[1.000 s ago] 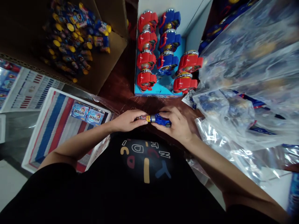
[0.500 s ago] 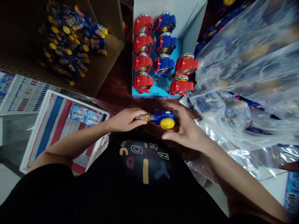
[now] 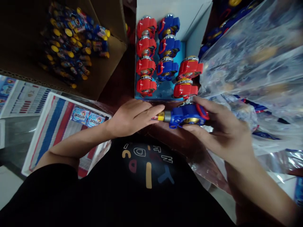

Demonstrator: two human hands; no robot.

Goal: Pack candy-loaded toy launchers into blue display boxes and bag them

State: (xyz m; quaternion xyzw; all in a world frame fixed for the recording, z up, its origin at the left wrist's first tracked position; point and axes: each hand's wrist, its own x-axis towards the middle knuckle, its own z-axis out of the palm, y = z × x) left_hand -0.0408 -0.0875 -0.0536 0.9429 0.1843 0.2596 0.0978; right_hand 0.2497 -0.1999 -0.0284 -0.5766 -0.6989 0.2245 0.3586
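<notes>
My left hand [image 3: 132, 118] is closed around a small candy tube [image 3: 161, 117], of which mainly the yellow end shows past the fingertips. The tube lines up with the grey stem of a blue toy [image 3: 187, 115]; whether it sits inside the stem I cannot tell. My right hand [image 3: 224, 132] grips that toy by its far end, near a red handle, with thumb below and fingers above. Just beyond both hands, red toys [image 3: 146, 85] and blue toys [image 3: 167, 67] of like shape stand in rows in a display box [image 3: 200, 26].
At the upper left, a cardboard carton [image 3: 111, 63] holds many yellow-capped tubes. A white tray [image 3: 38, 132] with a striped lining and two small blue packets [image 3: 96, 119] lies at left. Clear plastic bags [image 3: 246, 72] with toys inside fill the right side.
The blue toy has moved right and nearer the camera, and has turned so its red handle shows. My right hand, looser before, now grips its end; my left hand has followed rightward.
</notes>
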